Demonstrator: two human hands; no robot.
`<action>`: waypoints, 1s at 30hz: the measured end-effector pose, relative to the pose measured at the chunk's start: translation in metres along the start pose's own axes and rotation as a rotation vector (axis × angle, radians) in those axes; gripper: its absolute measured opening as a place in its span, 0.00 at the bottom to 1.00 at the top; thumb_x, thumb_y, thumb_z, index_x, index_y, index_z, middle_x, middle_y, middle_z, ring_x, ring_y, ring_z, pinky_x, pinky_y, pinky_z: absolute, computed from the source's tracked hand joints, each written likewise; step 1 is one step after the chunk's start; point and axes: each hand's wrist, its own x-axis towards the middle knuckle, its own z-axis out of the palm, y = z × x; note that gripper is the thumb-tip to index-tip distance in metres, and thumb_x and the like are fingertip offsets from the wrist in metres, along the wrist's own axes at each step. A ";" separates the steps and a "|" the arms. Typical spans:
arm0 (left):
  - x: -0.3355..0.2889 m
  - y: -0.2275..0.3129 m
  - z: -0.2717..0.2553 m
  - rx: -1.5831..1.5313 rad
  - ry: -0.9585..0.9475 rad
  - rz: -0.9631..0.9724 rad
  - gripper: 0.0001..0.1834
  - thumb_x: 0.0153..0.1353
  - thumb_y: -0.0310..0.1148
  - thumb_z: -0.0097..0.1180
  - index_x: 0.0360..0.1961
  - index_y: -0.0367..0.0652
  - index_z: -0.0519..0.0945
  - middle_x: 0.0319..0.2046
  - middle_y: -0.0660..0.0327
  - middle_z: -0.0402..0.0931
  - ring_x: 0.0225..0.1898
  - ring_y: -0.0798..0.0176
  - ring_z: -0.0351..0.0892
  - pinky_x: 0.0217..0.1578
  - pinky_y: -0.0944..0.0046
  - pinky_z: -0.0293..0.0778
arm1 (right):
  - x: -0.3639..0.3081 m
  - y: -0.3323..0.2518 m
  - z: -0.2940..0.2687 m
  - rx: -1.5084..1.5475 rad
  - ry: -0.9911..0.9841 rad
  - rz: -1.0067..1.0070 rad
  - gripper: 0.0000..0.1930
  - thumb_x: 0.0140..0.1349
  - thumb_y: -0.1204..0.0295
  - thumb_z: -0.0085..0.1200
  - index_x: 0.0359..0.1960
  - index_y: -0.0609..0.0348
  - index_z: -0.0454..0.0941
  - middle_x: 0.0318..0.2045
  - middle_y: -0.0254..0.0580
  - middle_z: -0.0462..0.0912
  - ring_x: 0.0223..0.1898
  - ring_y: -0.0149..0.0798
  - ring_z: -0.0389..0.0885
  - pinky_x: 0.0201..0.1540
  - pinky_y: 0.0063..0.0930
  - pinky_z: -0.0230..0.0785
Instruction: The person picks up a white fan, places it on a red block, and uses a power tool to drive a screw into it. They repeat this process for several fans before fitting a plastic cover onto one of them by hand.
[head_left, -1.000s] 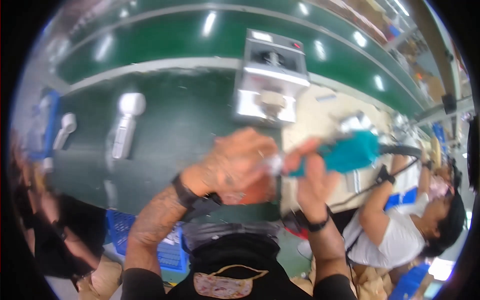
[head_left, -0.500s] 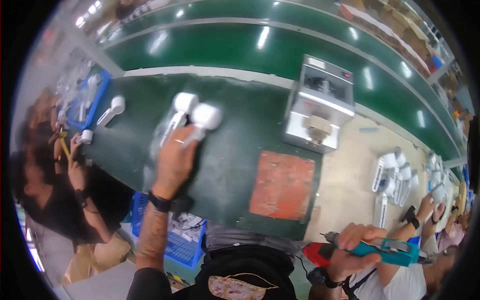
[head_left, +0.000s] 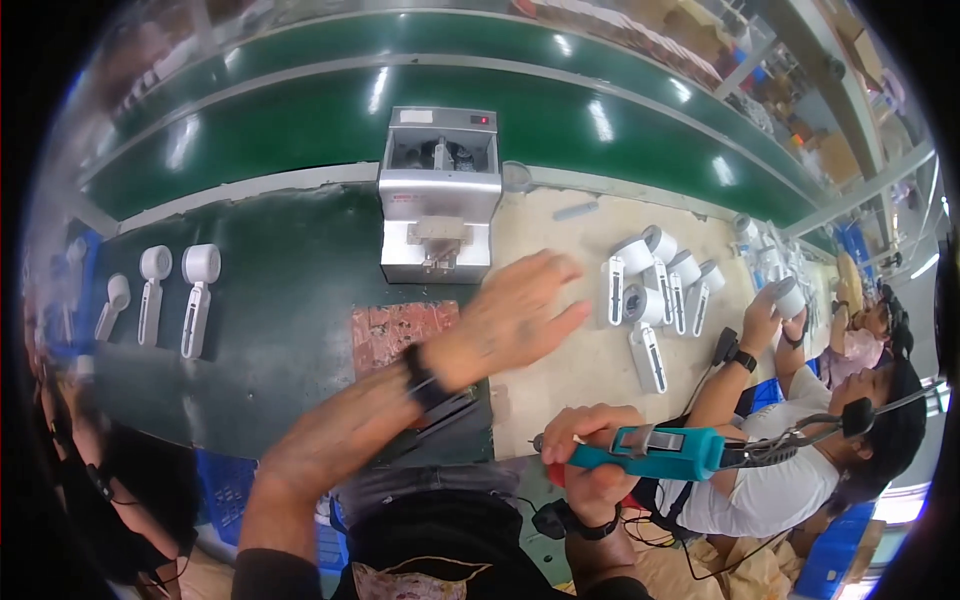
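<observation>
My left hand (head_left: 515,320) reaches across the red mat (head_left: 385,328) with its fingers spread and nothing in them. It is nearest to a cluster of white handheld devices with round heads, like small fans (head_left: 648,358), which lie to its right on the pale board. My right hand (head_left: 592,450) grips a teal electric screwdriver (head_left: 690,452), whose bit points left over the bench's front edge. On the green bench at left, three more white devices (head_left: 196,315) lie in a row, heads away from me.
A silver screw feeder (head_left: 440,225) stands at the back of the bench. Blue baskets (head_left: 225,490) sit below the front edge. A co-worker at right holds a white device (head_left: 788,298); another person's arm (head_left: 120,520) shows at left. A cable trails from the screwdriver.
My left hand has let go of two white devices, which now lie at left, and has swung right, opening. My view has turned right. The screwdriver stays in my right hand.
</observation>
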 end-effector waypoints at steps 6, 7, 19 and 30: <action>0.066 -0.043 0.095 0.203 -0.075 -0.193 0.31 0.59 0.53 0.60 0.48 0.32 0.75 0.44 0.47 0.77 0.51 0.46 0.76 0.54 0.51 0.71 | -0.017 -0.006 -0.008 -0.077 -0.057 0.090 0.29 0.57 0.59 0.71 0.50 0.69 0.72 0.34 0.50 0.80 0.34 0.41 0.80 0.39 0.34 0.75; 0.067 -0.050 0.103 0.205 -0.074 -0.195 0.31 0.59 0.53 0.60 0.48 0.32 0.75 0.44 0.47 0.77 0.51 0.46 0.76 0.54 0.51 0.71 | -0.020 -0.007 -0.012 -0.075 -0.059 0.092 0.29 0.57 0.59 0.71 0.50 0.69 0.72 0.34 0.50 0.80 0.34 0.41 0.80 0.39 0.34 0.75; -0.009 -0.007 0.005 -0.041 -0.065 -0.089 0.18 0.59 0.37 0.56 0.47 0.39 0.75 0.38 0.48 0.76 0.42 0.41 0.79 0.44 0.48 0.75 | 0.044 0.044 -0.050 -0.627 0.227 -0.090 0.27 0.65 0.51 0.62 0.48 0.66 0.73 0.29 0.38 0.76 0.34 0.37 0.79 0.37 0.30 0.71; -0.092 -0.013 -0.095 0.215 -0.110 -0.013 0.13 0.59 0.35 0.64 0.42 0.40 0.80 0.40 0.56 0.76 0.41 0.49 0.79 0.41 0.53 0.75 | 0.049 0.056 -0.002 -0.531 0.088 0.008 0.36 0.62 0.39 0.59 0.46 0.66 0.71 0.25 0.36 0.73 0.30 0.38 0.79 0.35 0.30 0.70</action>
